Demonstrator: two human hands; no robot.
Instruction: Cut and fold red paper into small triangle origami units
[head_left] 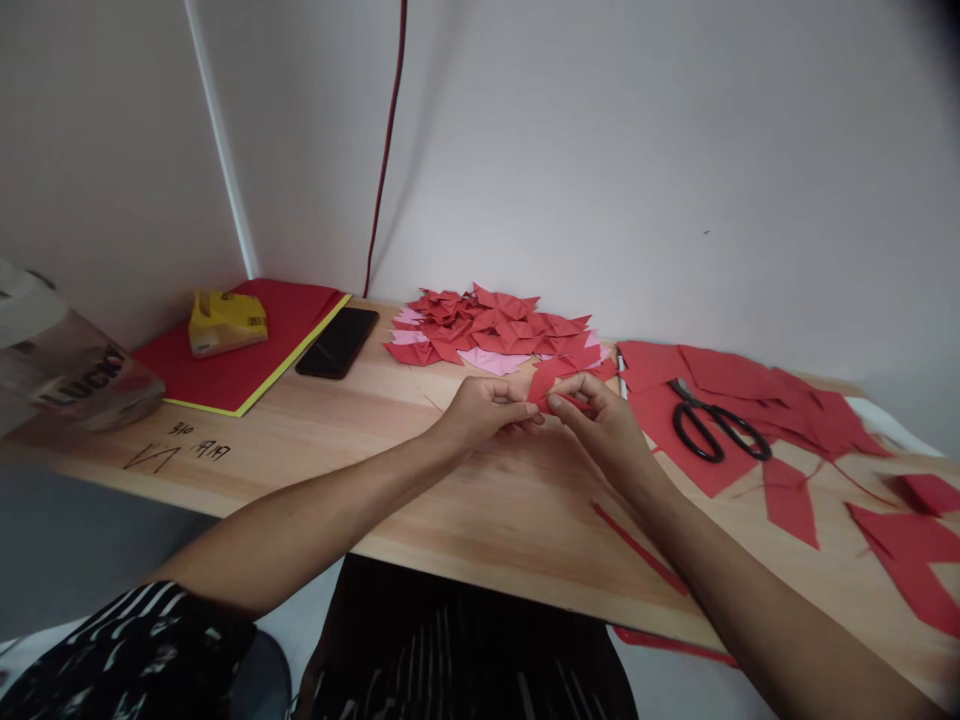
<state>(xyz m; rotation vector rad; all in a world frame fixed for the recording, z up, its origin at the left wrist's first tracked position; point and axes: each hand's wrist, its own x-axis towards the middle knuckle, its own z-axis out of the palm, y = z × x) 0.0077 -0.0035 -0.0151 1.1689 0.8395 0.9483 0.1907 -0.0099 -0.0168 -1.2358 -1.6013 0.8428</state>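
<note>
Above the middle of the wooden counter (pixel 450 510), close in front of the wall (pixel 600 150), we hold a small piece of folded red paper (pixel 543 382) between our two hands. Our left hand (pixel 487 408) grips its left side between thumb and fingers, and our right hand (pixel 600 412) pinches it from the right, the fingertips of both nearly meeting on it. We cannot make out each crease, since our fingers cover part of the paper.

Just beyond our hands we have a heap of pointed folded-paper pieces (pixel 510 325), mostly red with some pink ones among them, lying near the wall. To the right, flat red paper pieces (pixel 742 385) overlap one another, and on them rest our black-handled scissors (pixel 705 420), handles turned toward us. Nearer our right forearm lies a narrow red paper strip (pixel 637 548), and more red cut paper (pixel 911 560) spreads toward the right edge of our view.

On our left, a black smartphone (pixel 339 342) lies beside a red sheet (pixel 292 310) with a yellow border showing under it. A yellow packet (pixel 229 322) sits on that sheet. Farther left we see a clear bottle (pixel 82 370) marked "LUCKY", and before it, black handwriting (pixel 187 445) on the wood. A dark red cable (pixel 386 150) hangs down along the wall behind the phone.
</note>
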